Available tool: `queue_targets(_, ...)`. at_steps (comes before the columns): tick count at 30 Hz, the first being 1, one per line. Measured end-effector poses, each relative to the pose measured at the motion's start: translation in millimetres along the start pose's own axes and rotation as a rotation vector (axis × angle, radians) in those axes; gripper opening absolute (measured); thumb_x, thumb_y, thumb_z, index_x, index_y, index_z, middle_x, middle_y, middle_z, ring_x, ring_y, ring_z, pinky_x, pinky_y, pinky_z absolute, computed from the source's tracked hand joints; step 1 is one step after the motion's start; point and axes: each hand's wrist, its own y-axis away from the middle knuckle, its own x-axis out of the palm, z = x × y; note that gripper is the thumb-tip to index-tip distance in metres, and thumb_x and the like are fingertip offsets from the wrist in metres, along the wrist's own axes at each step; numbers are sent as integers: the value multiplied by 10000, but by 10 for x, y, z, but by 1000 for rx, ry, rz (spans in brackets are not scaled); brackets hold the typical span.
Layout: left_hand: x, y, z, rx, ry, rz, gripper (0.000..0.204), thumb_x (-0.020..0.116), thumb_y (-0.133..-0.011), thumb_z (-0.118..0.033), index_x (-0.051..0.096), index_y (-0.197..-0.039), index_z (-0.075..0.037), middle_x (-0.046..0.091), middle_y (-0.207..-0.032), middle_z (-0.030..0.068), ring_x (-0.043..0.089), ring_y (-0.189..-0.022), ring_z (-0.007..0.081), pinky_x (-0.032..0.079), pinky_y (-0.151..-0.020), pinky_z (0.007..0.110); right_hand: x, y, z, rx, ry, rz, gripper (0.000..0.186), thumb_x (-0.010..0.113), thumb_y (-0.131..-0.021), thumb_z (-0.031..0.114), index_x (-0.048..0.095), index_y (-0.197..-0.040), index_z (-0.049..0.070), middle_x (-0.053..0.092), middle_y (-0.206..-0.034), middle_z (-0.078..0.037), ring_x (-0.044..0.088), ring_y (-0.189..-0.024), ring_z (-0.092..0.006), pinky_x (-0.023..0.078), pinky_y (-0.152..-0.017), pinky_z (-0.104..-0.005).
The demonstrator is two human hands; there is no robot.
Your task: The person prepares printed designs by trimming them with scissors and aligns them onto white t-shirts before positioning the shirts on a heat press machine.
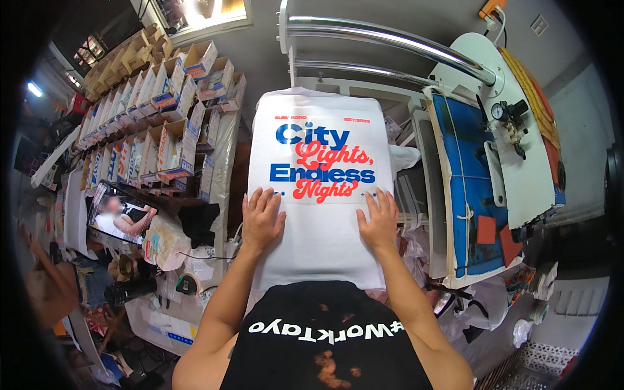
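A white T-shirt [312,244] is stretched over a flat board in front of me. Blue and red lettering [323,173] covers its upper part, and a faint straight edge below the letters looks like that of a clear film. My left hand [262,219] rests on the fabric at the lower left corner of the lettering, fingers spread. At the opposite corner my right hand [379,220] lies flat with its fingers apart. Neither hand holds anything.
Chrome bars [390,40] of a machine run behind the shirt. To the right stands a blue screen frame [465,166] beside a pressure gauge [498,112]. Cardboard bins [175,148] fill the left shelf, with a lit screen [122,213] and tape measure [188,284] nearer me.
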Motion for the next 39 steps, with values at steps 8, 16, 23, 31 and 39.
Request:
queue_targets(8,12,16,16,9,0,-11,448,677,-793,-235,598,-1202,-70,529,-1319,125,397,-1312,335,245,-1085,586,14,8,-8,-21,13,-19,463,619,-852,342,608,-1246,98,482,-1370,-137,365,-1307,-359,279,-1074,-498)
queue_targets(16,-114,-396,47,-113,-9,143,276,699,-793,-277,640,-982,-85,570,-1067,107,497,-1091,310,330,-1006,469,136,-480,-369,134,-86,-19,333,626,-831,363,663,-1029,98,529,-1254,-144,449,-1195,-340,353,-982,-477)
queue_targets(23,438,-967,1295,-1004,1063,252,668,448,-919,-624,579,-1246,-56,580,-1303,120,562,-1160,280,441,-955,461,604,-1079,-1378,1259,-1121,475,660,411,-917,667,668,-931,59,678,-891,-106,624,-825,-244,488,-785,-433)
queue_targets(31,939,-1104,1840,-721,2123,-63,919,395,-855,-740,417,-1401,-1,514,-1380,135,484,-1277,284,372,-1079,421,788,-1466,-1376,954,-1513,568,675,488,-931,570,509,-1330,27,607,-1267,-128,611,-1106,-265,486,-951,-397)
queue_targets(39,1097,-1319,2684,-737,1840,-694,435,647,-861,-180,565,-1227,39,617,-1216,146,589,-1108,292,440,-1015,405,700,-1532,-1814,784,-2098,125,563,524,-866,264,468,-1335,-43,541,-1321,-207,525,-1223,-360,396,-1071,-447)
